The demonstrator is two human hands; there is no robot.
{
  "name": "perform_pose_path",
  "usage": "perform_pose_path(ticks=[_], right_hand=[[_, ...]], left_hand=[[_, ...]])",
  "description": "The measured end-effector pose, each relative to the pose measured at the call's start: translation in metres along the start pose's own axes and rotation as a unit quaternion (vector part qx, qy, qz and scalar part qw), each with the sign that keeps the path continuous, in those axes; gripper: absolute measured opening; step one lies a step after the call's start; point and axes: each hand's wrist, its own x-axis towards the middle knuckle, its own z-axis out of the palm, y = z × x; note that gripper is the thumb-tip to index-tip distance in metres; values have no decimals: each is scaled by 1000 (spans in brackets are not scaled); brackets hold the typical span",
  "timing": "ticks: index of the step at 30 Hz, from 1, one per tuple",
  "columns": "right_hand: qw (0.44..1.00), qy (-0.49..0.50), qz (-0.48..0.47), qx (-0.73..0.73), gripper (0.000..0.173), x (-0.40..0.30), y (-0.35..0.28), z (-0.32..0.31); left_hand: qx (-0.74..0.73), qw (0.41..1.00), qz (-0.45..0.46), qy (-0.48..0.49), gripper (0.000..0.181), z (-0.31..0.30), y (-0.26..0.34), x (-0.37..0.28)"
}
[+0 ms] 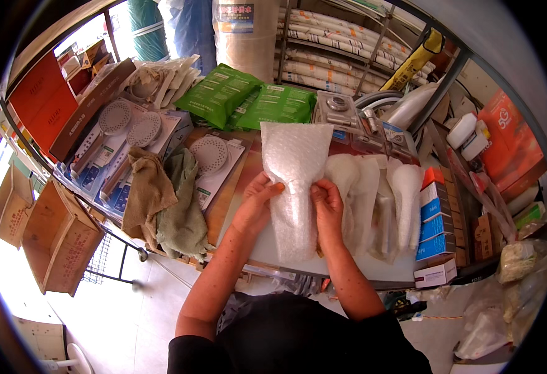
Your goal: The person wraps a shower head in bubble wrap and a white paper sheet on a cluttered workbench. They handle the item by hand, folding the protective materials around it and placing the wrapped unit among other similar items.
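Between both hands, upright over the table's near part, is a bubble-wrap bag (296, 196) around a shape wide at the top and narrow below; the wrap blurs what is inside. My left hand (258, 198) pinches its left edge at mid-height, thumb in front. On the opposite edge, my right hand (326, 205) grips it the same way. Just right of that hand lie several more bubble-wrapped pieces, one with a rounded head (404, 182). A blister-carded shower head (209, 155) and a greenish cloth (180, 205) are left of my left hand.
Green packets (278, 106) and boxed metal fittings (339, 110) line the table's back. Carded shower heads (145, 128) and a brown cloth (149, 187) occupy the left side. Small blue boxes (434, 229) stack at the right. Wrapped pipes (339, 42) fill a rack behind.
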Motion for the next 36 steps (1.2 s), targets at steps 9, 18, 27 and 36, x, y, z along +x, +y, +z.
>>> perform_pose_path(ticks=[9,18,27,36], right_hand=[[992,-15,-65,-104,11,-4,-4,-1],[974,-74,-84,-198,32,-11,-12,4],[990,-65,-46,-114,36,-12,-6,4],[996,-32,-58,-62,33,-13,-16,6]], left_hand=[[23,1000,21,-3,31,-5,-6,3],[44,997,61,27,31,-3,-6,3],[52,998,27,4,29,1,-6,1],[32,999,-7,-9,18,0,-3,1]])
